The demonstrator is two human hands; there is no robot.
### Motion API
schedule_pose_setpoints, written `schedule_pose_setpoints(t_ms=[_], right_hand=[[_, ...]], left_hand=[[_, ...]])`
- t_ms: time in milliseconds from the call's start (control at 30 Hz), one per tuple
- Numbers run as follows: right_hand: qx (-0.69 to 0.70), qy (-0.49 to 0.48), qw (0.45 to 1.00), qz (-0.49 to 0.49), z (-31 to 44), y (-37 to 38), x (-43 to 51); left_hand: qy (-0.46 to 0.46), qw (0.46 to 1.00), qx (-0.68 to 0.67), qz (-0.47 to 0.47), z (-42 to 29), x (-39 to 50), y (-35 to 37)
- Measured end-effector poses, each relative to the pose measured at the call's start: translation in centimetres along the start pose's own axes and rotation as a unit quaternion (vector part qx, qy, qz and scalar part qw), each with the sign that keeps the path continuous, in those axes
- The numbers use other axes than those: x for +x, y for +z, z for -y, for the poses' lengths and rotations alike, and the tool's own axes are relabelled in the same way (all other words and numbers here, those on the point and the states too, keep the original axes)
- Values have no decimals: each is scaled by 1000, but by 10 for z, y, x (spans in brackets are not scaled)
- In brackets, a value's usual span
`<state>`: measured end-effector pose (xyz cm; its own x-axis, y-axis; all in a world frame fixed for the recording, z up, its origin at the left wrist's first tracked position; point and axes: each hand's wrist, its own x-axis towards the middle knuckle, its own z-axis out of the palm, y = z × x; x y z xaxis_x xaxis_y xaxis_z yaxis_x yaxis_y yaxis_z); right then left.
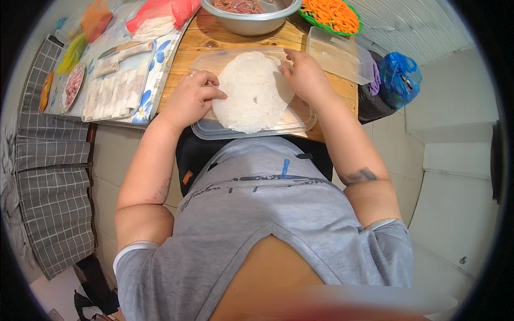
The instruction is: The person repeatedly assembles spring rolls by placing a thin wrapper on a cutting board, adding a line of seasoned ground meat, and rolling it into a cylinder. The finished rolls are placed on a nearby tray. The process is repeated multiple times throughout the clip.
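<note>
A round, white spring roll wrapper [253,92] lies flat on an upturned clear plastic lid [209,130] in front of me. It has a small hole or flake right of its middle. My left hand [196,94], with a ring on one finger, is at the wrapper's left edge; its fingers are bent and a fingertip just overlaps the rim. Over the upper right edge is my right hand [305,74], thumb and fingers apart. Neither hand visibly pinches the sheet, and whether the fingertips press on it is hard to tell.
Beyond the lid stand a metal basin [253,26] of ground meat mixture and a green basket [357,30] of carrot strips. A clear plastic container [341,56] is at right. On the left, a tray [138,110] holds rolled wrappers and a knife, beside a plate [63,102] of chopped meat.
</note>
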<state>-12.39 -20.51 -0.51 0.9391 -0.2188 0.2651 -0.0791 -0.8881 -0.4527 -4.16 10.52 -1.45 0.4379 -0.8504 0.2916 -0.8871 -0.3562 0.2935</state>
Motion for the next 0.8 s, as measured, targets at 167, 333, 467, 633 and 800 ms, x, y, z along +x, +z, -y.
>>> schedule_pose_setpoints(t_ms=[167,333,467,633,800], right_hand=[[-23,34,976,214,17,0,35],[179,-63,947,261,32,-31,47],[314,-38,923,221,27,-57,61],[240,-58,963,108,24,-65,70],[198,-55,978,44,14,-37,70]], left_hand=[[-131,976,-166,-45,6,31,-1],[-187,951,-235,-77,7,66,2],[-246,852,-460,-38,15,81,-23],[-193,941,-267,-79,-4,98,-74],[-26,984,54,-166,-54,90,-72]])
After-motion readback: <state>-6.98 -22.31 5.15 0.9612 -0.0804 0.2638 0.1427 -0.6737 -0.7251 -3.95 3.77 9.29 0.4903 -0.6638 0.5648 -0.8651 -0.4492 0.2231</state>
